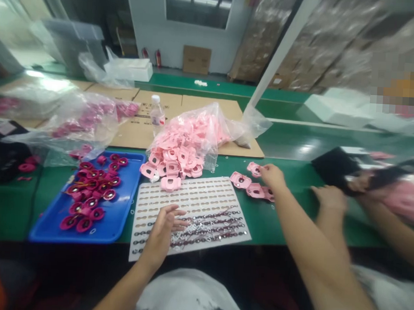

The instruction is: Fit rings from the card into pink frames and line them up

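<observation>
My left hand (163, 232) lies over a white sheet (193, 205) printed with rows of small rings, its fingers spread and nothing in them. Dark ring strips (209, 227) lie across the sheet's lower right part, near my fingertips. My right hand (272, 176) is pinched on a pale pink plastic piece (254, 169) at the sheet's far right. Several similar pieces (256, 190) lie just below that hand on the green bench. A heap of pink pieces (171, 169) spills from a clear plastic bag (212, 122).
A blue tray (129, 187) of magenta round parts stands left of the sheet. Behind it lies a bag of magenta parts (86, 119) on cardboard sheets (154, 100), with a water bottle (156, 114). At right, a co-worker's hand (328, 198) reaches near a black item (335, 167).
</observation>
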### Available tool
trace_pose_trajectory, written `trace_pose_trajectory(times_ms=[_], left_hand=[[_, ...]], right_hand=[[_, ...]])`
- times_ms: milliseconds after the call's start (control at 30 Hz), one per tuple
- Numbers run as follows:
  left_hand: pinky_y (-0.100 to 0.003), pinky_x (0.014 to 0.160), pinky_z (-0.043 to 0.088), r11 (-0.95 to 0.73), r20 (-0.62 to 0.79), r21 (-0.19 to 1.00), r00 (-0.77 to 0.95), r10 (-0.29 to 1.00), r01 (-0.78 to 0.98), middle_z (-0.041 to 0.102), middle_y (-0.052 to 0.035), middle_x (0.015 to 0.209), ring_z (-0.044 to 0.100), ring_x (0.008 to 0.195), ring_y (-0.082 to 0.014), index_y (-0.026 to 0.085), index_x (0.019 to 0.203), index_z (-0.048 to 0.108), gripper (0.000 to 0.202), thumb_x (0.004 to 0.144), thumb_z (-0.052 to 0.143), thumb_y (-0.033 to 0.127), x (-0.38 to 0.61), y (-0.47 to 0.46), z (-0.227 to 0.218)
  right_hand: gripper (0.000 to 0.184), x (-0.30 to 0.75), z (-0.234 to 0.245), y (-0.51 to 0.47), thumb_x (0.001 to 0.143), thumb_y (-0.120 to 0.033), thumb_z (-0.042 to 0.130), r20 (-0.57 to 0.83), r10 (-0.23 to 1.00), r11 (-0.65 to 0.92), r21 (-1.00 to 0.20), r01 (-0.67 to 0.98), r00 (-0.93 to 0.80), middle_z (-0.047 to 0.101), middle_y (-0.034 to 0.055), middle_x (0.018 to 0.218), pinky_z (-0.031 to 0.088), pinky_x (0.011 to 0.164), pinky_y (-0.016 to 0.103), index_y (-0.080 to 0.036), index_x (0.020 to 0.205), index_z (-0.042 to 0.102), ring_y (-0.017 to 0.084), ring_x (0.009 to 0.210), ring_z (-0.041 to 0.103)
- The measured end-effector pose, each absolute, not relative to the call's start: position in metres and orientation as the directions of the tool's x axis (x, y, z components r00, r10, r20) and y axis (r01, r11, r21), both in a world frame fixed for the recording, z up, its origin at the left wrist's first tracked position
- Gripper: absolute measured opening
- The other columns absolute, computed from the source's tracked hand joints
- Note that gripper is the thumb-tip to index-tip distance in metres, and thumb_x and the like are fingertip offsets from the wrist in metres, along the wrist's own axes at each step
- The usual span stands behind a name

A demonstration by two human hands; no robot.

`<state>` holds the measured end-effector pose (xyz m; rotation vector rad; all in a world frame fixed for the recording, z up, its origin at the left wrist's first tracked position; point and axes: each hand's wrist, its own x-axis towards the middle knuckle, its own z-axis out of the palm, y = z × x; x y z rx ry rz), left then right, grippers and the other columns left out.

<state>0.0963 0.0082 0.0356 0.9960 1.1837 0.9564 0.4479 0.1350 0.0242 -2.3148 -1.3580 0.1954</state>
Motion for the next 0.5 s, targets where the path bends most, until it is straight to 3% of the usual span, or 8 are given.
trace_pose_trajectory(times_ms=[67,133,233,367,500], left_hand=[[-0.039,0.074,0.040,0.271,-0.265,0.961,0.100,0.959,-0.048,0.052,-0.0082,0.099,0.055,0.079,-0.0202,0.024,0.101,0.039,0.032,0.079,0.025,0.041,0.094,0.006,0.036],[-0.039,0.074,0.039,0.264,-0.262,0.964,0.067,0.963,-0.028,0.053,-0.0078,0.098,0.055,0.079,-0.0202,0.025,0.101,0.040,0.030,0.078,0.027,0.040,0.091,0.004,0.037],[-0.039,0.073,0.038,0.271,-0.270,0.963,0.033,0.962,0.003,0.054,-0.0081,0.095,0.054,0.076,-0.0202,0.024,0.099,0.042,0.029,0.078,0.030,0.039,0.085,0.002,0.036],[-0.039,0.071,0.038,0.264,-0.265,0.964,0.044,0.963,0.030,0.054,-0.0062,0.093,0.053,0.073,-0.0193,0.026,0.097,0.043,0.025,0.077,0.033,0.037,0.080,-0.001,0.031],[-0.037,0.066,0.039,0.240,-0.243,0.969,0.044,0.969,0.053,0.053,-0.0057,0.090,0.052,0.070,-0.0184,0.026,0.095,0.044,0.023,0.078,0.032,0.036,0.081,-0.007,0.033]], right_hand=[[0.022,0.443,0.023,0.135,0.075,-0.028,0.047,0.098,0.874,-0.399,-0.415,0.818,0.477,0.055,0.0094,0.075,0.037,0.068,0.029,-0.008,0.078,0.054,0.015,0.073,0.049],[0.027,0.430,0.026,0.126,0.074,-0.027,0.046,0.156,0.890,-0.344,-0.391,0.854,0.429,0.053,0.0153,0.087,0.033,0.074,0.032,-0.006,0.089,0.053,0.020,0.085,0.046],[0.031,0.400,0.028,0.097,0.075,-0.026,0.042,0.242,0.927,-0.188,-0.359,0.914,0.286,0.046,0.0124,0.104,0.027,0.084,0.033,-0.012,0.103,0.047,0.021,0.098,0.038],[0.016,0.356,0.014,0.046,0.076,-0.023,0.043,0.179,0.983,0.107,-0.344,0.933,-0.046,0.053,0.0034,0.088,0.034,0.078,0.027,-0.021,0.085,0.056,0.016,0.086,0.045],[0.016,0.334,-0.001,0.020,0.076,-0.020,0.042,0.152,0.978,0.185,-0.319,0.930,-0.142,0.053,0.0042,0.079,0.036,0.071,0.032,-0.024,0.080,0.057,0.019,0.078,0.046]])
